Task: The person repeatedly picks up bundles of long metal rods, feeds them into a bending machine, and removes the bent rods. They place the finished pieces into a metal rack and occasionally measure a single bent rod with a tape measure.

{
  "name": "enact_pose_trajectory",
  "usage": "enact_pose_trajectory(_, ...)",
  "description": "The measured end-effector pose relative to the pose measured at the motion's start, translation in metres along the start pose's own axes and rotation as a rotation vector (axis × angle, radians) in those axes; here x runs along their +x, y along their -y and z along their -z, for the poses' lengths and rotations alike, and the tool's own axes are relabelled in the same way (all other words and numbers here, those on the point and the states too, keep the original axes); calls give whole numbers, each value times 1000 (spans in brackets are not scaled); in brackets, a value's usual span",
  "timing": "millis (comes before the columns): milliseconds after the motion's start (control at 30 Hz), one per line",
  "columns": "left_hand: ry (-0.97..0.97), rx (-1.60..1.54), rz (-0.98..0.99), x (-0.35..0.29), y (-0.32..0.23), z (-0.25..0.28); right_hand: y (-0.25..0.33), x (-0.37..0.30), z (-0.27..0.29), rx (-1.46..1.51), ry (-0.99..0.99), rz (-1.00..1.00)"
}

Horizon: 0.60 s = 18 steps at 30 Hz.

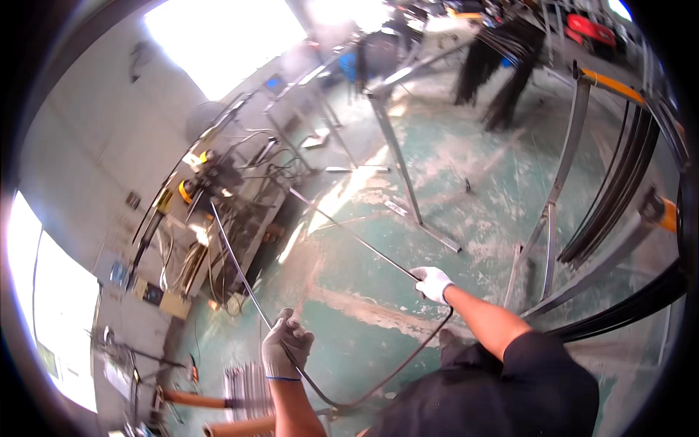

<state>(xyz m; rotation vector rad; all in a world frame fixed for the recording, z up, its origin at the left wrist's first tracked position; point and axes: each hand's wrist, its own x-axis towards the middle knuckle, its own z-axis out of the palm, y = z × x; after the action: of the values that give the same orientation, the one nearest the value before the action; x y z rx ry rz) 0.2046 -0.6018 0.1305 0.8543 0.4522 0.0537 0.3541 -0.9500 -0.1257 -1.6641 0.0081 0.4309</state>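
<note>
A long, thin, dark flexible strip sags in a loop between my hands, in front of my body. My left hand, in a pale work glove, is closed around one length of it. From there that length rises to a bench machine with yellow parts at the left. My right hand, in a white glove, holds the other length farther right. Beyond it, this length runs up and left toward the bench, where its far end is hard to make out.
Metal racks stand at the right, with bundles of dark strips hanging from them. A steel stand is ahead, and more black strips hang behind it. Near my left forearm are an orange-brown tube and several pale bars.
</note>
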Motion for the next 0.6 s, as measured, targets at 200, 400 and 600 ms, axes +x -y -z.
enact_pose_trajectory(200,18,-214,121,168,-45,-49,61,113,29,81,169,-259)
enact_pose_trajectory(400,-14,-346,115,351,-92,-63,104,242,42,74,266,-4)
enact_pose_trajectory(600,-71,-477,195,576,-111,-66,197,344,19,2,610,208)
